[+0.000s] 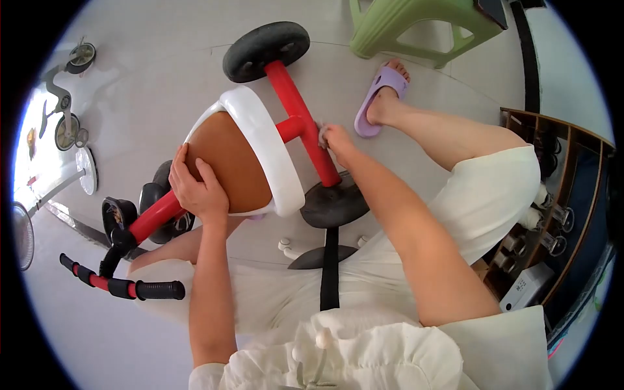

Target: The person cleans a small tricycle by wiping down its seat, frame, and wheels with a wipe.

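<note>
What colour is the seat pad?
The seat pad is orange-brown; the head view shows it best.

The pale tiled floor (175, 58) bears a red tricycle (296, 107) with a brown-and-white seat (237, 156), a green plastic stool (429, 13), a lilac slide sandal (394, 79) worn on a foot (379, 109), a small bike (63, 97) at far left and a wooden shoe rack (569, 133) at right

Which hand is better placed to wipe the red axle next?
Probably the right hand: it holds a greyish wad against the red axle, while the left hand rests on the brown seat.
</note>
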A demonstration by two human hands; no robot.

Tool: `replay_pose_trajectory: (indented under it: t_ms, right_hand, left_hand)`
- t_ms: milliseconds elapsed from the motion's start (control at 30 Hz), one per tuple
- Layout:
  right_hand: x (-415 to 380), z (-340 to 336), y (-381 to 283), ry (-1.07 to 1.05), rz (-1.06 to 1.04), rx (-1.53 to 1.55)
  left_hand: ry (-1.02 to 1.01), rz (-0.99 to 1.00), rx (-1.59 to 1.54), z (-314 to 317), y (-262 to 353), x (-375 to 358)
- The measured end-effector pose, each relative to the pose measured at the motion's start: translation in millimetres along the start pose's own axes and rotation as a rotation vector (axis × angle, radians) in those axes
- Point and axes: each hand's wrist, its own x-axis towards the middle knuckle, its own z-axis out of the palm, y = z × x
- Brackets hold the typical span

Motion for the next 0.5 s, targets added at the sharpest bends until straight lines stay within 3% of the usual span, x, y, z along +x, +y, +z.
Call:
replay_pose_trajectory:
  t_ms: [67,133,167,233,267,333,433,500]
  right_hand:
    - [-1.5,18.7,-18.9,0.031,-0.086,0.046]
    - [-19.6,37.8,-33.4,0.27,-0.286,-0.356]
    - [-30.3,41.8,-35.8,0.272,-0.286,-0.349]
    - [-48.7,48.7,-29.1,0.354,-0.506,-0.691]
    - [-53.3,56.0,-24.3,0.358,-0.505,-0.685]
    - [-53.2,76.1,-8.6,0.533,-0.462,-1.0]
    - [-56.8,91.6,1.9,0.645,-0.476,-1.232]
    - [-52.4,90.3,0.2,0.655,-0.492,-1.236]
  left_hand:
    - [-0.002,0.012,0.005,-0.1,-0.6,1.0]
    - [-0.008,0.006,0.014,0.0,0.2,1.0]
    - [-0.009,0.013,0.016,0.1,0.7,1.4]
    - [-0.002,0.004,0.003,-0.3,2.5,1.1]
    - [-0.004,0.01,0.003,-0.4,4.0,1.2]
    - [-0.01,-0.025,-0.01,-1.3,6.6,1.0]
    - [-0.015,-0.018,0.002,-1.3,4.6,0.8]
    - [-0.017,-0.02,0.004,-0.7,2.4,0.4]
